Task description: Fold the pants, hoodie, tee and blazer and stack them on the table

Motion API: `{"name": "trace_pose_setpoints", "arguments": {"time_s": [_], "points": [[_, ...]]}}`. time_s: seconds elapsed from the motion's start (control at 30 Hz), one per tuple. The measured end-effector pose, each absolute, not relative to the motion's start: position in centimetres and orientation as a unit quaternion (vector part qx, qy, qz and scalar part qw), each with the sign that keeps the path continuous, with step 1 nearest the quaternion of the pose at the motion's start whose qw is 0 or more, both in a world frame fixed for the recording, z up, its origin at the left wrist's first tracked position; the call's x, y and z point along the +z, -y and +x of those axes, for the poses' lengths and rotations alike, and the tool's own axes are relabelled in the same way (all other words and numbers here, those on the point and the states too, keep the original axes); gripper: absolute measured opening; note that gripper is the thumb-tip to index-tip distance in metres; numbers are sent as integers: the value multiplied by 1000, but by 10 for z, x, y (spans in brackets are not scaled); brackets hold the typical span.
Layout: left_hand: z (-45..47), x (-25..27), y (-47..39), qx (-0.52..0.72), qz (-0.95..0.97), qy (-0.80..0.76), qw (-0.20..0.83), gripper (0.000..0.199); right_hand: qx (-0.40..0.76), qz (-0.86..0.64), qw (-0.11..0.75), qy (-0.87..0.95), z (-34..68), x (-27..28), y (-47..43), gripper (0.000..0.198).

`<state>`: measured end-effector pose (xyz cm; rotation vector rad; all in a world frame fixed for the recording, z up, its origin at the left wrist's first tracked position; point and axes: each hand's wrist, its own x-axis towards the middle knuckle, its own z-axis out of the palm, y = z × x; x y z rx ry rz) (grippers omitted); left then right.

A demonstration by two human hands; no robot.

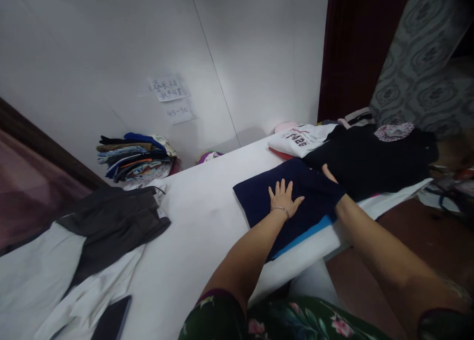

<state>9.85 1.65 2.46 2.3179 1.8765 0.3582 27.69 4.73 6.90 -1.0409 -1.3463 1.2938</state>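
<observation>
A dark navy garment (255, 191) lies partly folded on the white table, with a bright blue layer (305, 237) showing beneath its near edge. My left hand (284, 199) presses flat on the navy cloth, fingers spread, a thin bracelet at the wrist. At the garment's right end is my right hand (331, 175). Its thumb sticks out, while navy cloth hides the other fingers, so their grip cannot be made out. Just beyond that hand lies a black garment (377, 157). A white printed shirt (301, 138) rests behind the navy one.
On the white table (200, 221), dark trousers (118, 221) and pale garments (40, 266) lie at left, near a phone-like dark object (113, 320). A clothes stack (135, 157) stands by the wall below handwritten paper notes (169, 88). A patterned cloth (394, 131) tops the right pile.
</observation>
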Motion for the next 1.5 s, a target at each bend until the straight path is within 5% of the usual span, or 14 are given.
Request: {"name": "trace_pose_setpoints", "arguments": {"time_s": [0.1, 0.27, 0.37, 0.47, 0.57, 0.8, 1.0, 1.27, 1.5], "points": [[101, 21, -19, 96, 778, -617, 66, 75, 495, -471, 459, 568, 298, 73, -63, 76], [106, 18, -24, 79, 790, -606, 50, 71, 163, -489, 462, 721, 283, 112, -9, 58], [106, 25, -21, 75, 784, -615, 50, 69, 80, -378, 433, 814, 258, 117, 23, 54], [100, 37, -6, 93, 784, -612, 40, 67, 3, -422, 465, 778, 263, 95, 17, 47], [88, 46, 17, 98, 798, -593, 35, 67, 17, -524, 477, 705, 292, 63, -6, 44], [69, 35, 48, 70, 805, -587, 35, 67, -22, -588, 309, 747, 317, 28, -11, 47], [71, 24, 48, 77, 808, -584, 21, 66, -17, -587, 372, 719, 320, 29, -27, 42], [72, 18, 48, 95, 810, -578, 38, 66, -52, -703, 185, 685, 321, 30, -25, 39], [47, 34, 53, 205, 788, -577, 67, 50, -134, -644, 225, 719, 321, 27, -9, 35]]}}
